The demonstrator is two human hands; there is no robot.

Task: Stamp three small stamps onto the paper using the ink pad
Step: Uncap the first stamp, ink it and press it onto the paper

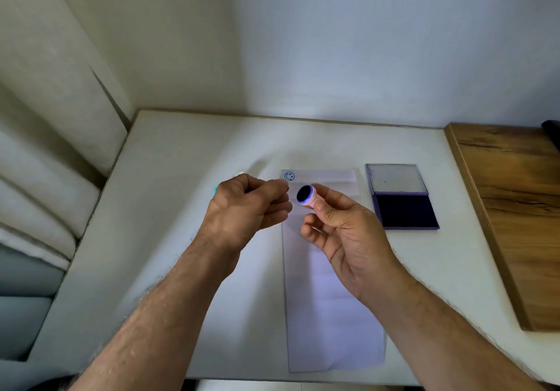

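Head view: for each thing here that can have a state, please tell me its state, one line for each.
Ink pad: lid open, dark pad exposed, flat on the table.
Pink stamp: lifted above the paper, inked face towards the camera.
Paper: flat, one smiley print at its far left corner.
Right hand: pinches the stamp.
Left hand: fingers curled; any content is hidden.

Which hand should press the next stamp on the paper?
Right. The right hand already pinches the pink stamp, inked face showing, above the paper. The left hand is curled beside it.
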